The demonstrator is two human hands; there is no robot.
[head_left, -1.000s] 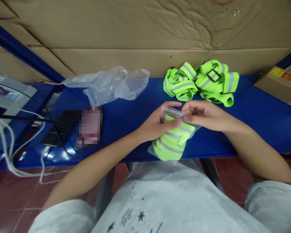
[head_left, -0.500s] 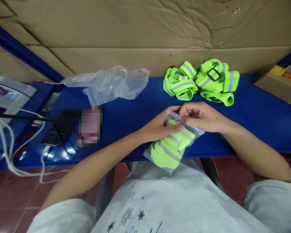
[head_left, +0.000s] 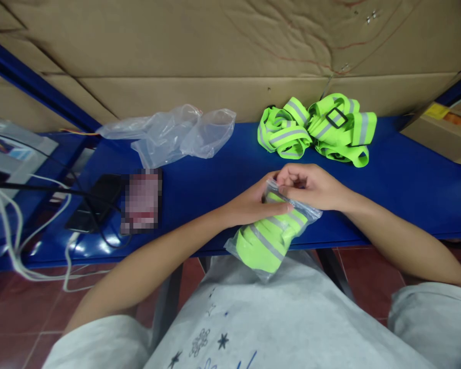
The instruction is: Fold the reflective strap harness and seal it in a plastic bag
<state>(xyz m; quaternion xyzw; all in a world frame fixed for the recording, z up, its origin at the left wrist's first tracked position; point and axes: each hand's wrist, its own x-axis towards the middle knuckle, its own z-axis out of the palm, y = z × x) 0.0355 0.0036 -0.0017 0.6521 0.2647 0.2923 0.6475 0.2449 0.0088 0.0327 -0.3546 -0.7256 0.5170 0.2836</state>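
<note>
A small clear bag (head_left: 271, 233) stuffed with folded neon-yellow reflective straps hung over the near edge of the blue desk (head_left: 407, 189), its lower end against the person's grey shirt (head_left: 292, 318). The left hand (head_left: 253, 202) had its fingers closed on the bag's upper end from the left, thumb lying across the plastic. The right hand (head_left: 311, 185) met it from the other side, fingers curled and pinching the bag's mouth, so the two hands touched over the opening. Beyond the bag, toward the far edge of the desk, lay a loose pile of neon-yellow straps (head_left: 317, 132) with grey bands and a black buckle, well apart from the hands. Farther left of the bag, also toward the back, sat a heap of crumpled empty clear bags (head_left: 172, 133). Left of the bag, nearer the front edge, a dark phone (head_left: 98, 200) lay among black and white cables (head_left: 15, 225). Brown cardboard (head_left: 215, 51) stood behind the desk.
</note>
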